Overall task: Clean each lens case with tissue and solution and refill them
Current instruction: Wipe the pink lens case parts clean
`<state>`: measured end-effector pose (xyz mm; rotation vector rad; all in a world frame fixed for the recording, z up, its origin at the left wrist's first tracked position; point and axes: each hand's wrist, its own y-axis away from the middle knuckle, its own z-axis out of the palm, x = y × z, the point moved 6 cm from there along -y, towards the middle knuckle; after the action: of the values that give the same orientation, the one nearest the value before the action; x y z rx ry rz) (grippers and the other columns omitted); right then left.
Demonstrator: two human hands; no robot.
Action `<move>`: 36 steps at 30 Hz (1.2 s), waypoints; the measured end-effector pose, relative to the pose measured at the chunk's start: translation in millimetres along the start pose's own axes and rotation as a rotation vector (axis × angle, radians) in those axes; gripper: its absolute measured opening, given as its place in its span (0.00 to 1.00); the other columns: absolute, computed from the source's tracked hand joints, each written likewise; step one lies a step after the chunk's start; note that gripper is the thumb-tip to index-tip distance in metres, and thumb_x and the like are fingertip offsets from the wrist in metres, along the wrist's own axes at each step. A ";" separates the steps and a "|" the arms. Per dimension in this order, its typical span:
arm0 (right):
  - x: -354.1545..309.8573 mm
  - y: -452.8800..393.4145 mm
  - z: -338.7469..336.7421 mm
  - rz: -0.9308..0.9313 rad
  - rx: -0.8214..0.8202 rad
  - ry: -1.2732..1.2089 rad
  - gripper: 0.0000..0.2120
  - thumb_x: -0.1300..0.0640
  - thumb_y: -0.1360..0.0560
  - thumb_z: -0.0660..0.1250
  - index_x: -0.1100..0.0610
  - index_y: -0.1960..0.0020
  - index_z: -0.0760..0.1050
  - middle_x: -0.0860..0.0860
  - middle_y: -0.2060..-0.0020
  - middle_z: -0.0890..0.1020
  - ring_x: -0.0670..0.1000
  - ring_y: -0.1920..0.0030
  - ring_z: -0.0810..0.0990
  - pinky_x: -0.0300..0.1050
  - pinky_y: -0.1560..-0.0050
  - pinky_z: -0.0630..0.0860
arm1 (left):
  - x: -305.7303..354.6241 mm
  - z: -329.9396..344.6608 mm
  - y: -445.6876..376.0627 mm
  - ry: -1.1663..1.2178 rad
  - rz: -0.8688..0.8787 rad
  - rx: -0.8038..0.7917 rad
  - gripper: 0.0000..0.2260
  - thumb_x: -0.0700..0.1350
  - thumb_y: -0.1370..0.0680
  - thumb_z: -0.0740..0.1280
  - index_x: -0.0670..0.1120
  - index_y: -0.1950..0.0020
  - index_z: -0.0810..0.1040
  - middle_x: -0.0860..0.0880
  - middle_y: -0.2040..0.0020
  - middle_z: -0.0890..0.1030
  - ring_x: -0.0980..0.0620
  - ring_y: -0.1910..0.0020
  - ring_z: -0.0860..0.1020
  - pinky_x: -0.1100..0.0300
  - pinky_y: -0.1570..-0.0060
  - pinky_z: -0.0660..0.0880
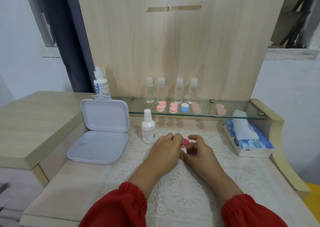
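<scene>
Both hands meet over the lace mat (181, 183) in front of me. My left hand (164, 150) pinches a small piece of white tissue (183, 150). My right hand (199, 150) curls its fingers round a bright pink lens case (186, 141), most of which is hidden by the fingers. A white solution bottle (148, 127) with its cap on stands just left of my hands. Several more lens cases, pink ones (161, 106) and a blue and white one (184, 107), lie on the glass shelf (242, 113) behind.
An open white plastic box (100, 136) sits at the left, with a larger solution bottle (101, 82) behind it. Several clear small bottles (171, 90) stand on the shelf. A tissue pack (247, 140) lies at the right. A raised wooden ledge (34, 122) borders the left.
</scene>
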<state>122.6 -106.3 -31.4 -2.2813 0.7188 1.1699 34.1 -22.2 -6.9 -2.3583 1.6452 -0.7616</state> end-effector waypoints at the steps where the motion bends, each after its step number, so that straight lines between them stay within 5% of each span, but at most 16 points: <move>1: 0.5 -0.1 0.3 0.002 -0.002 0.011 0.28 0.58 0.30 0.75 0.50 0.35 0.66 0.47 0.58 0.81 0.43 0.54 0.78 0.31 0.56 0.71 | 1.9 -0.6 -1.0 0.003 -0.005 0.003 0.10 0.43 0.20 0.60 0.48 0.39 0.69 0.51 0.43 0.74 0.50 0.47 0.70 0.61 0.51 0.64; 4: 1.3 -0.5 1.0 0.010 -0.013 0.026 0.29 0.60 0.31 0.75 0.50 0.35 0.66 0.47 0.57 0.81 0.44 0.53 0.79 0.33 0.54 0.71 | -0.2 4.6 -4.6 0.143 -0.100 -0.042 0.07 0.44 0.20 0.61 0.50 0.42 0.69 0.52 0.44 0.74 0.52 0.46 0.70 0.60 0.48 0.68; 6: 1.7 -0.2 1.0 0.012 -0.018 0.020 0.28 0.60 0.31 0.75 0.50 0.36 0.66 0.47 0.56 0.82 0.44 0.52 0.79 0.34 0.53 0.72 | -10.3 11.0 -5.6 0.435 -0.256 -0.075 0.06 0.41 0.21 0.62 0.51 0.48 0.69 0.51 0.48 0.77 0.52 0.49 0.75 0.59 0.51 0.73; 10: -0.1 1.3 0.0 0.007 -0.024 -0.013 0.28 0.61 0.31 0.75 0.49 0.37 0.67 0.44 0.58 0.83 0.39 0.53 0.79 0.31 0.55 0.70 | -28.8 -2.2 0.4 0.891 -0.395 0.147 0.10 0.38 0.23 0.67 0.52 0.52 0.70 0.49 0.56 0.83 0.53 0.57 0.79 0.62 0.60 0.74; 14: -0.6 0.7 -0.2 0.007 -0.031 -0.030 0.28 0.60 0.31 0.76 0.48 0.38 0.66 0.43 0.58 0.83 0.35 0.55 0.78 0.29 0.58 0.70 | -20.9 -4.1 4.1 0.695 -0.257 0.078 0.13 0.41 0.26 0.72 0.54 0.53 0.69 0.52 0.57 0.82 0.62 0.61 0.76 0.68 0.59 0.72; 21: -0.8 1.2 0.0 0.005 -0.013 -0.048 0.26 0.56 0.31 0.76 0.45 0.40 0.65 0.44 0.59 0.82 0.37 0.57 0.78 0.28 0.59 0.70 | -15.0 8.1 -2.4 0.237 -0.128 -0.068 0.10 0.42 0.25 0.65 0.55 0.48 0.69 0.53 0.46 0.75 0.52 0.44 0.75 0.53 0.46 0.74; 26: -1.2 0.9 0.8 0.008 -0.030 -0.013 0.27 0.59 0.31 0.75 0.46 0.38 0.65 0.46 0.57 0.82 0.43 0.54 0.79 0.34 0.54 0.72 | -14.8 15.0 -4.0 0.380 -0.214 -0.089 0.08 0.41 0.23 0.64 0.53 0.49 0.69 0.54 0.47 0.75 0.53 0.44 0.74 0.56 0.45 0.74; 28: -1.7 2.5 0.8 -0.006 -0.033 0.004 0.27 0.58 0.30 0.74 0.46 0.38 0.65 0.45 0.57 0.82 0.42 0.53 0.79 0.35 0.54 0.73 | -15.1 9.8 -2.3 0.664 -0.306 -0.029 0.09 0.38 0.23 0.64 0.52 0.51 0.70 0.51 0.49 0.78 0.56 0.50 0.77 0.64 0.53 0.75; 31: -5.9 5.9 -3.1 -0.013 0.023 -0.039 0.23 0.57 0.29 0.72 0.44 0.40 0.67 0.43 0.55 0.80 0.41 0.53 0.79 0.35 0.55 0.74 | -26.5 -16.3 4.9 0.853 -0.372 0.286 0.13 0.35 0.23 0.66 0.54 0.53 0.73 0.52 0.52 0.81 0.60 0.54 0.79 0.72 0.60 0.72; 33: -7.2 7.0 -9.2 -0.013 0.102 -0.125 0.20 0.57 0.28 0.72 0.44 0.41 0.68 0.43 0.55 0.80 0.42 0.54 0.80 0.33 0.56 0.74 | -28.2 -28.2 10.1 0.804 -0.298 0.405 0.13 0.35 0.24 0.68 0.56 0.53 0.76 0.56 0.52 0.83 0.63 0.51 0.79 0.73 0.54 0.72; 36: -8.5 8.4 -16.2 0.006 0.183 -0.268 0.20 0.60 0.28 0.72 0.46 0.42 0.69 0.45 0.55 0.80 0.40 0.60 0.80 0.29 0.63 0.73 | -17.7 -24.8 12.0 0.521 -0.062 0.381 0.10 0.38 0.25 0.69 0.52 0.48 0.80 0.56 0.49 0.81 0.61 0.48 0.79 0.66 0.46 0.73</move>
<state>122.6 -120.7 -17.3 -1.9284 0.6983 1.3228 7.3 -6.8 4.0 -2.0505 1.4138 -1.6462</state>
